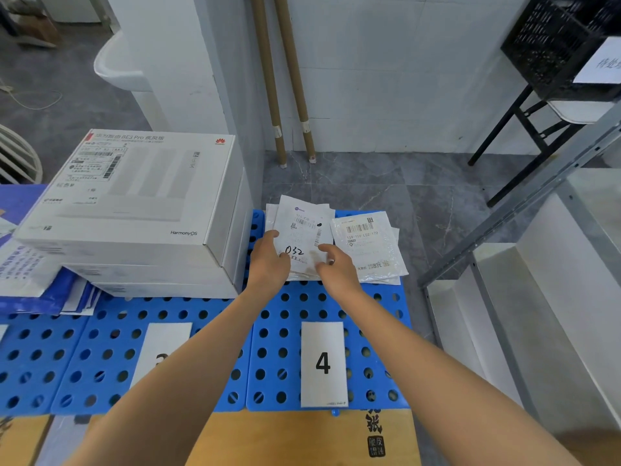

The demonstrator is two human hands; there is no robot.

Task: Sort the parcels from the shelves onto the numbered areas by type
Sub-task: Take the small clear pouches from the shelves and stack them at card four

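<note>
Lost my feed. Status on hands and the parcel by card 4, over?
Left hand, right hand gripping 032 parcel, atop pile behind card 4. Second bag beside it. Box stack close left.

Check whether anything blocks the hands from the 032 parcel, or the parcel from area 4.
Nothing visible does. The left hand and right hand touch the 032 parcel, which lies on other bags on the blue board behind the 4 sign.

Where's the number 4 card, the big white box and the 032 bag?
number 4 card (pixel 324 363), head view, card's middle.
big white box (pixel 134 193), head view, lid middle.
032 bag (pixel 302 230), head view, printed label.
</note>
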